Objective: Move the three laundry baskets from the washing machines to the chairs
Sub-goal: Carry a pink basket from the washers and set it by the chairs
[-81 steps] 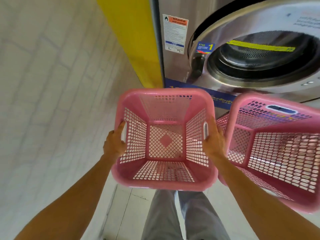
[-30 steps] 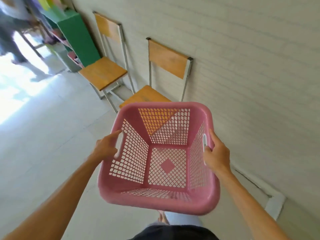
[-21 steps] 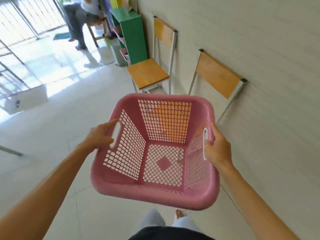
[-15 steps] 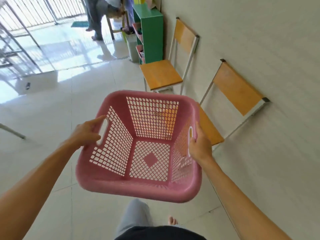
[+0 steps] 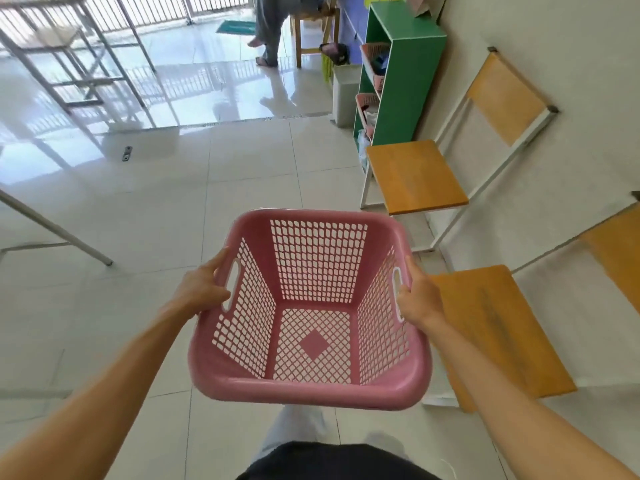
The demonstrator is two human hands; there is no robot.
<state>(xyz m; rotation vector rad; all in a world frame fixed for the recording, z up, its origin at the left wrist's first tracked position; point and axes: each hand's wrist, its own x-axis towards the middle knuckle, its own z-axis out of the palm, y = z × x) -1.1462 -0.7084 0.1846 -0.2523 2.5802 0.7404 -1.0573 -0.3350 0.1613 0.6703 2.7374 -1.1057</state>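
I hold an empty pink laundry basket (image 5: 313, 389) in the air at waist height over the tiled floor. My left hand (image 5: 202, 289) grips its left handle slot and my right hand (image 5: 417, 296) grips the right one. Two chairs with orange wooden seats stand along the wall on my right. The near chair (image 5: 498, 327) has its seat just right of the basket, beside my right hand. The far chair (image 5: 414, 176) stands beyond it, its seat bare. No washing machines or other baskets are in view.
A green shelf unit (image 5: 403, 74) with small pink baskets stands past the far chair, a grey bin (image 5: 344, 93) beside it. A metal table leg (image 5: 55, 230) slants in at left. A person's legs (image 5: 273, 26) and a wooden chair are far ahead near railings.
I have turned away from the washing machines and carried the basket along the wall. The chairs have swung from ahead to my right, and the basket is now left of the near seat.
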